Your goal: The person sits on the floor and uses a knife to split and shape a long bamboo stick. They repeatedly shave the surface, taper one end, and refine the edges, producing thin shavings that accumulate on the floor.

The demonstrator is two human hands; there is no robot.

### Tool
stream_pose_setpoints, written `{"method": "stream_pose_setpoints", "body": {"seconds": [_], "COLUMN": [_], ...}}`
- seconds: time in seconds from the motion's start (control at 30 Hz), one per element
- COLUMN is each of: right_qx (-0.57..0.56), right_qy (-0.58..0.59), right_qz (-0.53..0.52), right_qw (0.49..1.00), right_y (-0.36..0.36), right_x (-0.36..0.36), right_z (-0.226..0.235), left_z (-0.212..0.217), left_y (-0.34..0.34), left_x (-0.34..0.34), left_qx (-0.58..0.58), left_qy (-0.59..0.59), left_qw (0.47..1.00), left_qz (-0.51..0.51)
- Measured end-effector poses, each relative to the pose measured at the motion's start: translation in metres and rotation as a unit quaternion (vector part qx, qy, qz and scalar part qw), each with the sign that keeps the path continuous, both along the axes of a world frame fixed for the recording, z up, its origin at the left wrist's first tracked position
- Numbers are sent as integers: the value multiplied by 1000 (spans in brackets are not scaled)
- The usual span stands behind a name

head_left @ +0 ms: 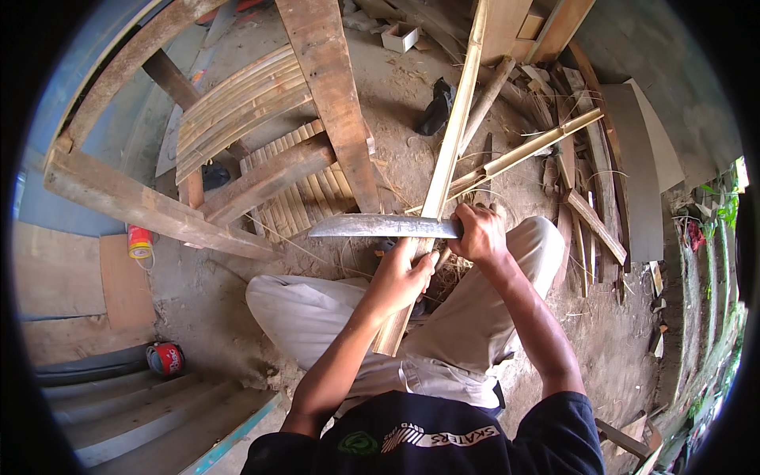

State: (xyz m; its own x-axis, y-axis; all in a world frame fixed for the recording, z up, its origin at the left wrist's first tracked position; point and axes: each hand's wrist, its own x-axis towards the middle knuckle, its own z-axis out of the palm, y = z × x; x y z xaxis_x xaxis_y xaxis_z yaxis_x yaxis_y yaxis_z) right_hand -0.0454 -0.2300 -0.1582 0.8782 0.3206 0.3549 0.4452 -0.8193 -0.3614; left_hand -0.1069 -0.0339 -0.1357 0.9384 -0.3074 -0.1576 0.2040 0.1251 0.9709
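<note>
A long split bamboo strip [451, 146] runs from between my legs up past the top edge of the view. My left hand [400, 277] is wrapped round its lower part, below the blade. In my right hand [480, 234] is the handle of a machete [380, 226], mostly hidden by the fingers. The wide, worn blade lies crosswise over the bamboo strip and points left, just above my left hand. A second bamboo piece [538, 144] rests on the ground to the right, slanting up toward the wood pile.
A wooden frame [332, 87] with slatted bamboo panels [245, 107] stands at the upper left. Boards and offcuts [602, 182] are piled on the right. A black object [435, 107] lies ahead. Red cans [165, 359] and steps [142, 419] are at the left.
</note>
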Motion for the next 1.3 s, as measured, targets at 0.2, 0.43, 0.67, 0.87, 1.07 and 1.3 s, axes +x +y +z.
{"method": "stream_pose_setpoints", "body": {"seconds": [0.2,0.43,0.67,0.87,1.07,1.3], "right_qx": [6,-107,-77,-167,-140,-122], "right_qy": [-74,71,-99,-38,-22,245], "right_qz": [5,-19,40,-249,59,-177], "right_qw": [997,991,991,953,988,945], "right_y": [-5,6,-44,-91,-56,-56], "right_x": [16,-8,38,60,29,56], "right_z": [-2,-6,-37,4,-1,7], "left_z": [11,10,15,27,13,8], "left_y": [-4,5,-8,13,-4,35], "left_x": [9,2,3,-19,-2,-37], "left_qx": [21,-34,-12,-21,-37,-33], "left_qy": [-22,101,64,174,125,181], "left_qw": [1000,994,998,981,990,982], "left_qz": [-6,-19,-15,-77,-59,-53]}}
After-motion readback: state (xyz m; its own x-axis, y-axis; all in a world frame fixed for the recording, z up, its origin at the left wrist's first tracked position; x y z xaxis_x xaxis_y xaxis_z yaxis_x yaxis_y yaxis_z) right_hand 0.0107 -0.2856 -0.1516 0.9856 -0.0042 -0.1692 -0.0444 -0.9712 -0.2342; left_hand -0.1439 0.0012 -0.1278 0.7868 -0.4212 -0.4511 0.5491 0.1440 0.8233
